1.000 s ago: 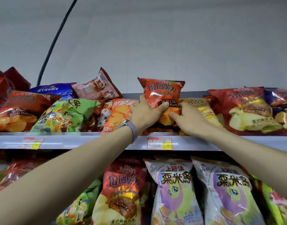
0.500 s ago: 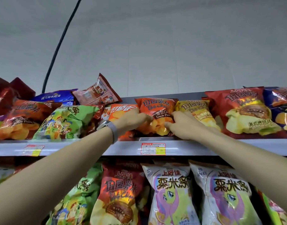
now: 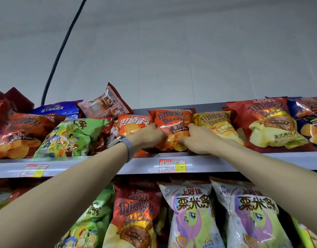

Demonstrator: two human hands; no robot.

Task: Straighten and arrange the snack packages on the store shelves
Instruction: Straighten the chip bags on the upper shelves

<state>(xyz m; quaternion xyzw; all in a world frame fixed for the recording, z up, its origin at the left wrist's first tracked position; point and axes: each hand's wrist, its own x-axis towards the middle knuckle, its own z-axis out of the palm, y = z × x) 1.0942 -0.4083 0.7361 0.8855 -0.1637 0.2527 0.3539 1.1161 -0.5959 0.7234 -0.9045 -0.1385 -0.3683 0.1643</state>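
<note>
An orange tomato chip bag (image 3: 172, 120) leans back on the top shelf (image 3: 100, 165). My left hand (image 3: 148, 136) grips its lower left side. My right hand (image 3: 197, 138) grips its lower right side, fingers curled on the bag's edge. To its left lies another orange bag (image 3: 130, 123), partly under my left hand. On the other side a yellow honey-butter bag (image 3: 216, 122) leans beside my right hand.
The top shelf also holds a green bag (image 3: 71, 136), an orange bag (image 3: 19, 133), a blue bag (image 3: 59, 109), a tilted pink bag (image 3: 105, 102) and a large red bag (image 3: 268, 122). Pony-print bags (image 3: 193, 212) fill the lower shelf. A black cable (image 3: 61, 51) hangs down the wall.
The orange tomato bag, held upright a second ago, has been lowered and laid back between its neighbours. Both hands have slid to its lower sides.
</note>
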